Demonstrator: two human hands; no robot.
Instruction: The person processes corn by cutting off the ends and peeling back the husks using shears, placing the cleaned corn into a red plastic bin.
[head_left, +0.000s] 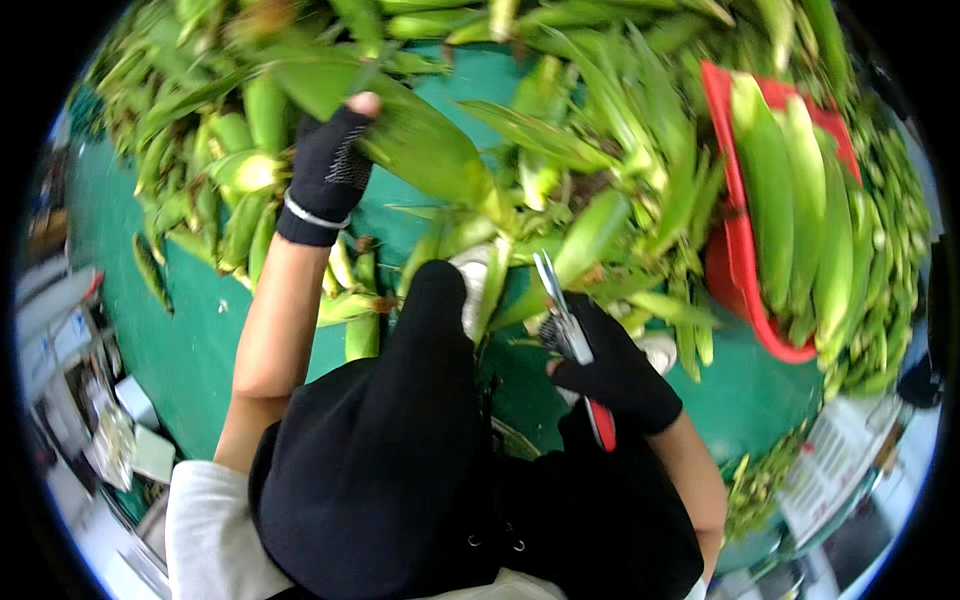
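My left hand [328, 170], in a black fingerless glove, is closed round a green ear of corn [430, 150] in its husk, raised over the heap at the upper left. The ear's leafy end points to the upper left and is blurred. At the lower centre right, my right hand [618, 372], gloved the same way, grips pruning shears [571, 328] with grey metal blades and a red handle. The blades point up and slightly left, apart from the corn in my left hand. Cut husk leaves and stalks [600, 150] lie in front of my knees.
A red basket [738, 250] at the right holds several long husked ears. Heaped corn [160, 110] spreads across the far left, and more ears [885, 270] lie beyond the basket. The green floor [180, 360] shows between the piles. A stack of printed sheets [835, 465] lies at the lower right.
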